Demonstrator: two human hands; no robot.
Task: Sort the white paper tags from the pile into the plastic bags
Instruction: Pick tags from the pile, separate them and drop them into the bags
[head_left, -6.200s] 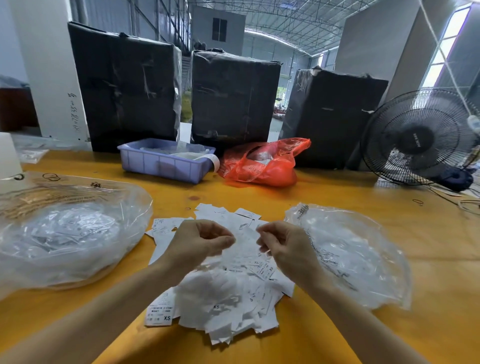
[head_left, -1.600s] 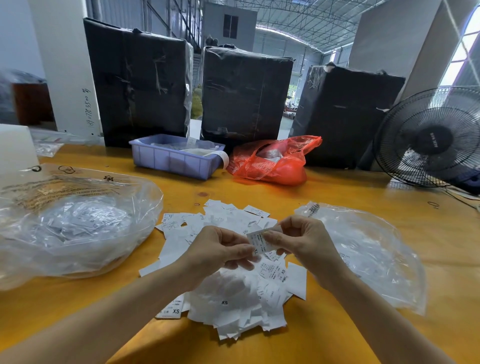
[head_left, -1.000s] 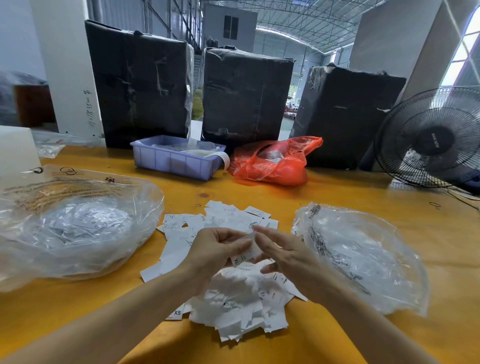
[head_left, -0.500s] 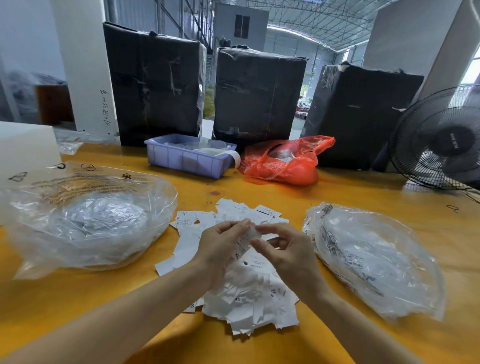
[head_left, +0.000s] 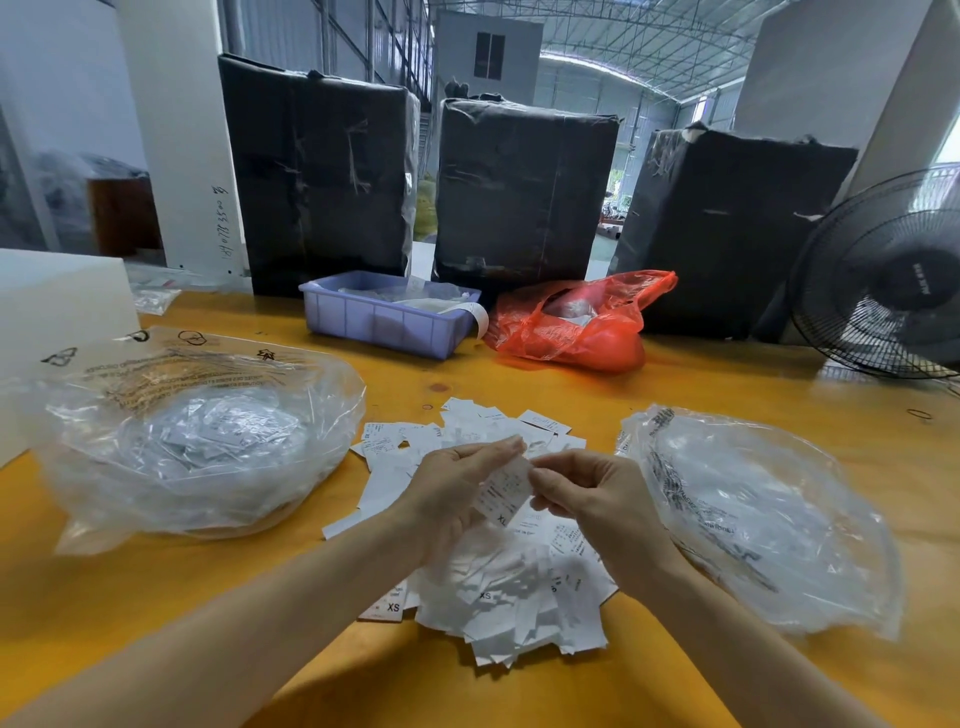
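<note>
A pile of white paper tags (head_left: 498, 587) lies on the yellow table in front of me. Above it, my left hand (head_left: 452, 493) and my right hand (head_left: 592, 499) pinch one white tag (head_left: 505, 491) between them; it carries a printed size mark. A clear plastic bag (head_left: 197, 441) with tags inside sits to the left of the pile. A second clear plastic bag (head_left: 753, 519), also holding tags, lies to the right, close to my right wrist.
At the back stand a lilac plastic bin (head_left: 384, 319), a red plastic bag (head_left: 576, 327), three black wrapped bales (head_left: 519, 192) and a black fan (head_left: 893, 280) at the right. A white box (head_left: 57, 306) sits far left. A rubber band (head_left: 918, 414) lies near the fan.
Both hands have lifted a tag off the pile and now hold it up between them; the camera view has shifted slightly, so the scene sits further right.
</note>
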